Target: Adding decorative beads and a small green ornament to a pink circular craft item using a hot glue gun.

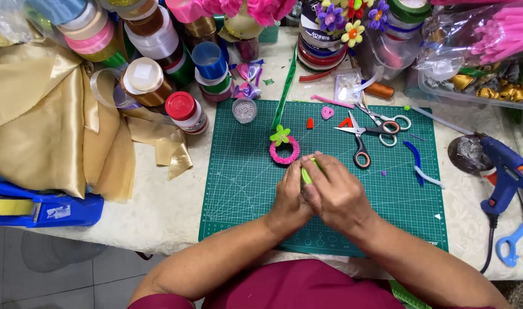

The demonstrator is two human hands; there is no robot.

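At the far left of my bench [158, 220] a blue tape dispenser [41, 209] lies at the edge, below a heap of gold satin cloth [41, 123]. Behind the cloth stand stacked ribbon spools [150, 43] in pink, white, gold and green; I cannot count them all, but one red-capped roll [184, 111] and one blue-topped stack [211, 68] stand out nearest the green cutting mat [244, 189]. On the mat lies one pink fuzzy ring [285, 150] with a single lime-green flower on its top edge. Just below it my two hands meet over the mat's middle, forearms coming in from the lower edge in a V. My left hand [290, 197] curls underneath, its grip closed on a green strip [306, 174], which pokes up between both hands. My right hand [337, 191] folds over the top, knuckles up, fingers pinching the same strip; the grip of each is narrow and tight. To the right lie two pairs of scissors, one black-and-orange [361, 140], one smaller with pale handles [390, 121]. Past them, one blue and one white pipe cleaner [419, 166] lie side by side at the mat's edge. Off the mat, a blue glue gun [504, 171] rests on the bench, and a clear bag of pink sticks [502, 31] sits at the back right.
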